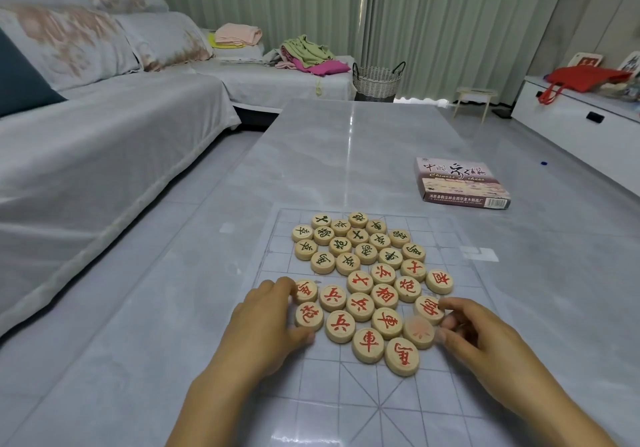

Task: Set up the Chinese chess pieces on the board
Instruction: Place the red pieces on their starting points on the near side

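Pieces (370, 287) heaped mid-board (450, 394), sorting just starting: left hand (266, 322) splayed on red ones, right hand (478, 332) loosely pinching 1; next, spread them outward.

A glossy grey marble-patterned surface (329, 155) carries a clear plastic chess board (346, 387) laid flat near its front edge. A printed Chinese chess box (460, 183) lies flat, well apart on the right.

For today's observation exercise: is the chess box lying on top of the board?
No, the chess box lies on the bare table, beyond the right far corner of the board, clear of its edge.
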{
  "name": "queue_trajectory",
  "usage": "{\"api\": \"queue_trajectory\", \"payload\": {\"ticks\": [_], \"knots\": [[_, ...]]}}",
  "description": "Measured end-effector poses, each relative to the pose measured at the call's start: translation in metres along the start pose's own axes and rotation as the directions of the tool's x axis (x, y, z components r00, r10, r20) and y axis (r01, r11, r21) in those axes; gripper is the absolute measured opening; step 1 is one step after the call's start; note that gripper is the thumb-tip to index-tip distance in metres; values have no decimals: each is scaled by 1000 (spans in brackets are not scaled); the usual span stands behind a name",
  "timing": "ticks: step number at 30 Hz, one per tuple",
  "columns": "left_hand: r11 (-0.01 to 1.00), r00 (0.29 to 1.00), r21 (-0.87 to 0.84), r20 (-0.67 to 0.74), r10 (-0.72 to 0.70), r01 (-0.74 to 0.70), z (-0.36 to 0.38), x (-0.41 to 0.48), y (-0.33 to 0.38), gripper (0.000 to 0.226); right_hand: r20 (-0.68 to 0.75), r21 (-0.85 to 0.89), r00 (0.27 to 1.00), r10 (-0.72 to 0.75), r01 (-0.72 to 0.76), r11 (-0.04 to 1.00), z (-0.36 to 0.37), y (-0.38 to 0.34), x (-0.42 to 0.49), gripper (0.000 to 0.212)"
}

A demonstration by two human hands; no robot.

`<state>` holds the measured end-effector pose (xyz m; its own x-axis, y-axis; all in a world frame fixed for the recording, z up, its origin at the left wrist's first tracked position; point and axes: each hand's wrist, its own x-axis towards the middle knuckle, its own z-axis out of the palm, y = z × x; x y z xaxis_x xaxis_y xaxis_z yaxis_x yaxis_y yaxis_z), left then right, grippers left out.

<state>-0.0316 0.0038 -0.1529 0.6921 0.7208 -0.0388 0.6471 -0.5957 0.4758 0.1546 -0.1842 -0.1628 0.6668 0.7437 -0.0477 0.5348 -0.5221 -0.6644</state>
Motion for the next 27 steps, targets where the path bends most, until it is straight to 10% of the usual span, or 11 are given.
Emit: {"api": "queue_trajectory", "payload": {"ticks": [27], "knots": [[990,991,68,-24,129,-128,5,1,4,50,-17,-51,1000,-6,5,999,1,1,3,43]]}}
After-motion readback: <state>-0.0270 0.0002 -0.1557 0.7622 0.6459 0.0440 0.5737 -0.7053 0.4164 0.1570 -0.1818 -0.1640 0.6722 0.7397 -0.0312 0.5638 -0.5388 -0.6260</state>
